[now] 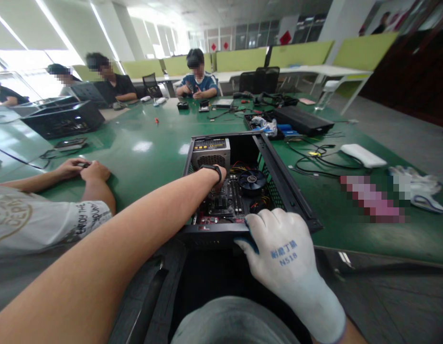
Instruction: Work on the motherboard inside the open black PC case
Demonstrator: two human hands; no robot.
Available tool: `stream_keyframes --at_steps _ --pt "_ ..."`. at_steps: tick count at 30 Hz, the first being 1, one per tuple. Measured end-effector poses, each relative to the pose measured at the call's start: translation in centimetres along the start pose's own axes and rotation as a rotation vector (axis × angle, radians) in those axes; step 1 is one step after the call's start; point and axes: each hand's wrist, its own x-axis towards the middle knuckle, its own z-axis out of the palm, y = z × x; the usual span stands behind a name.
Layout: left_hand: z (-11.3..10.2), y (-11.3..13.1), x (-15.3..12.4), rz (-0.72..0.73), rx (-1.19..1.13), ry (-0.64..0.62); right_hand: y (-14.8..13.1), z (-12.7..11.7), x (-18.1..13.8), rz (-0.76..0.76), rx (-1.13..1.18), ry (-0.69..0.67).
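An open black computer case (293, 200) lies in front of me at the table's edge. My bare left hand (221, 176), with a black band at the wrist, reaches down into it beside the power supply (211, 152), over the motherboard (221, 203). Its fingers are mostly hidden, so what they touch cannot be made out. In a white glove, my right hand (278, 243) grips the near rim of the case, thumb outside and fingers over the edge. A round black cooling fan (253, 181) and coloured wires sit inside the case.
Left of me, a co-worker's hands (87, 169) hold something small. More people sit across the green table (153, 126). Another black case (63, 119) stands at left. On the right are cables (314, 160), a white box (363, 155), gloves (416, 184) and a dark panel (302, 119).
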Motion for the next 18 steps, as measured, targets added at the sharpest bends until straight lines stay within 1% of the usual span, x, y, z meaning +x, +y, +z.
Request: stream_keyframes --at_steps 6,10,15,18 --pt "-0.3 0.3 -0.6 -0.007 -0.031 -0.016 0.0 0.0 0.0 0.001 0.002 0.004" --pt "-0.5 0.4 -1.0 -0.004 -0.010 -0.026 0.0 -0.1 0.0 0.001 0.001 0.001" --pt "-0.2 0.1 -0.1 0.022 0.019 -0.055 0.0 -0.1 0.0 -0.003 -0.005 -0.006" --pt "0.0 -0.1 0.2 0.037 0.012 -0.048 0.0 -0.2 0.1 -0.004 -0.012 -0.001"
